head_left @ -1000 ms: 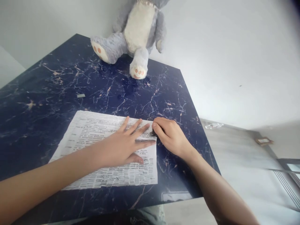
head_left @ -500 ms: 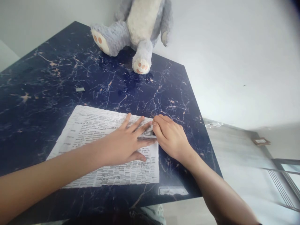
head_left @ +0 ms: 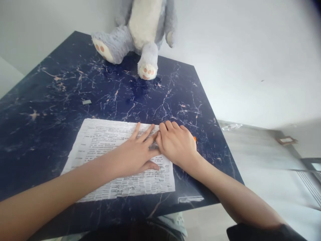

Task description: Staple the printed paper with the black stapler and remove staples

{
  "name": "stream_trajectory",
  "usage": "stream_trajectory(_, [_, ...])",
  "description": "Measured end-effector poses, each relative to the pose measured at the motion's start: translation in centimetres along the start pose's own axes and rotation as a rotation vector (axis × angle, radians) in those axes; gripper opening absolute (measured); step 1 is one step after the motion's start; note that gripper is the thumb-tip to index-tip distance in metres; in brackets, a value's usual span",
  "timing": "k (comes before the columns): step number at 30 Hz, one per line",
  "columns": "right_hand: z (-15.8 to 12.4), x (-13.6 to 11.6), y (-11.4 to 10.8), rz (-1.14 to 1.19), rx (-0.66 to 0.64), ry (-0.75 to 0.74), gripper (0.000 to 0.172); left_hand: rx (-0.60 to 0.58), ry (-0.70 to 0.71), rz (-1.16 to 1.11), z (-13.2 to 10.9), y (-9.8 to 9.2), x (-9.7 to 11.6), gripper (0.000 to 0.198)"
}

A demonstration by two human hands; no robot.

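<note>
A sheet of printed paper (head_left: 100, 135) with rough, uneven edges lies on the dark blue marbled table (head_left: 100, 77). My left hand (head_left: 140, 154) rests flat on its right half, fingers spread. Beside those fingertips, over the paper's upper right edge, my right hand (head_left: 177, 142) is closed in a fist, knuckles up, its thumb side touching the left fingers. A small orange end (head_left: 195, 139) sticks out behind the right hand; the rest of that thing is hidden in the fist, so its kind does not show.
A grey and cream plush toy (head_left: 146, 33) sits at the table's far edge against the wall. A small flat grey-green rectangular piece (head_left: 86, 102) lies left of centre. Near the front edge is a pale rectangular strip (head_left: 191, 199). Floor lies beyond the table's right side.
My right hand has slid left along the paper's upper edge, closer against my left fingers, and the orange end now shows. My left hand stays spread on the paper. The view has shifted slightly.
</note>
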State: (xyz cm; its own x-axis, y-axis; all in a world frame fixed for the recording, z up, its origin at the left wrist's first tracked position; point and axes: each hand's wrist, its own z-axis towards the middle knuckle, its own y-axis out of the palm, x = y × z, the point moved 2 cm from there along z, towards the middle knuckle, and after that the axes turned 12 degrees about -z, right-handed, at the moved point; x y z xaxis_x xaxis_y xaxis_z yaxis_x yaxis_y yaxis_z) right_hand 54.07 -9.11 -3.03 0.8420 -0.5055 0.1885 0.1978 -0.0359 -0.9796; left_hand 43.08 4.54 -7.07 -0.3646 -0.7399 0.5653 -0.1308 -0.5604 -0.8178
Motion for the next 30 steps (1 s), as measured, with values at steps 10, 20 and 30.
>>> stream_trajectory(10, [0.7,5.6,-0.7,0.269,0.014,0.156,0.043,-0.017,-0.035,0.079,0.3,-1.4,-0.3,0.061])
stream_trajectory(20, [-0.2,9.3,-1.8,0.469,-0.241,-0.292,0.038,-0.045,-0.137,-0.007,0.4,-2.4,-1.3,0.06])
stream_trajectory(30, [1.0,11.0,-2.7,0.532,-0.268,0.021,0.043,0.186,-0.109,-0.217,-0.3,-4.0,-1.1,0.047])
